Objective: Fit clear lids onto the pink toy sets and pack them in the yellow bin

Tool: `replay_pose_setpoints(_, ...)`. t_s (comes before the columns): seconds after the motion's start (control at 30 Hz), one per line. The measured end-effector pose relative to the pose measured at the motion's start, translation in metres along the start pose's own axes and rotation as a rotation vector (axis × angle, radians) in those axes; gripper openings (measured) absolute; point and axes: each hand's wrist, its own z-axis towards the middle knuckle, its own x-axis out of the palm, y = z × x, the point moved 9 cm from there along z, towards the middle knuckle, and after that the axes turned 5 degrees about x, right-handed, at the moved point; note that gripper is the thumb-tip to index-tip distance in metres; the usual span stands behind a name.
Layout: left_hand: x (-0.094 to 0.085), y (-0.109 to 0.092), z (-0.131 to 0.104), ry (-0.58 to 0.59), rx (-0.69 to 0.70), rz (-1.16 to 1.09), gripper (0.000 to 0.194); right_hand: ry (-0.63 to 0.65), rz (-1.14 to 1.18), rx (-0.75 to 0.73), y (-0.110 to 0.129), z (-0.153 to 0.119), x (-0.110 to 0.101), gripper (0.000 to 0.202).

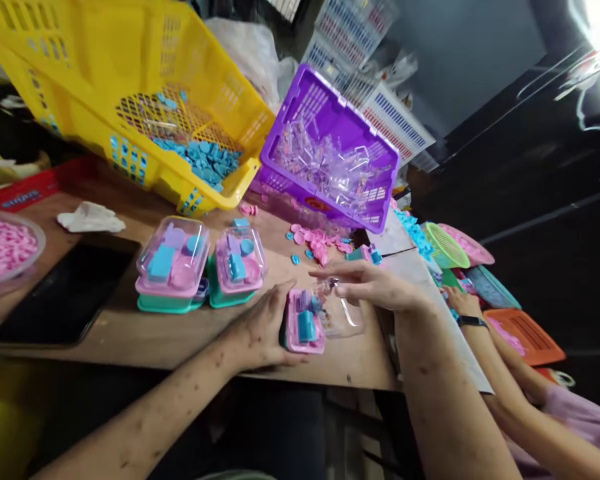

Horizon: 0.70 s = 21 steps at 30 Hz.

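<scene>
While the left hand [269, 333] is gripping the pink toy box [293, 330] near the table's [363, 367] front edge, the right hand [367, 285] is holding outstretched fingers over the clear lid [347, 321] beside it, contact unclear; two filled boxes [167, 289] are standing covered, this one apparently left uncovered

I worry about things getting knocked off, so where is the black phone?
In the head view, the black phone lies at the left of the table, between the tub of pink pieces and a clear-lidded box.
</scene>
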Motion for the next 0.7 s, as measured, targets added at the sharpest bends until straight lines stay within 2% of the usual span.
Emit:
replay_pose_setpoints(0.03, 0.0, 0.0, 0.001, -0.005, 0.008, -0.003, 0.139, -0.044, -0.036, 0.009, -0.003, -0.001, 0.011, 0.064)
replay_pose_setpoints(0.2, -0.003, -0.003, 0.002, -0.04, 0.016, -0.018, 0.145, -0.498, -0.025, -0.083, -0.007, -0.019, 0.039, 0.049)
replay_pose_setpoints(0.3, -0.005, -0.004, 0.002, -0.054, 0.001, -0.026, 0.14, -0.605, 0.074, -0.116, -0.021, -0.028, 0.055, 0.059)
replay_pose_setpoints(0.4, -0.004, -0.002, 0.002, -0.052, -0.025, -0.018, 0.135, -0.754, 0.194, -0.166, -0.031, -0.039, 0.05, 0.055)
replay_pose_setpoints(0.5, -0.004, -0.002, 0.002, -0.068, -0.02, -0.013, 0.136, -0.984, 0.244, -0.226, -0.025, -0.06, 0.034, 0.042)
replay_pose_setpoints(0.57, -0.002, 0.0, 0.003, -0.074, -0.023, -0.019, 0.138, -1.021, 0.218, -0.272, -0.008, -0.067, 0.032, 0.039)
replay_pose_setpoints(0.7, 0.0, 0.006, 0.004, -0.072, -0.057, -0.049, 0.144, -0.92, -0.006, -0.283, 0.034, -0.057, 0.046, 0.039)
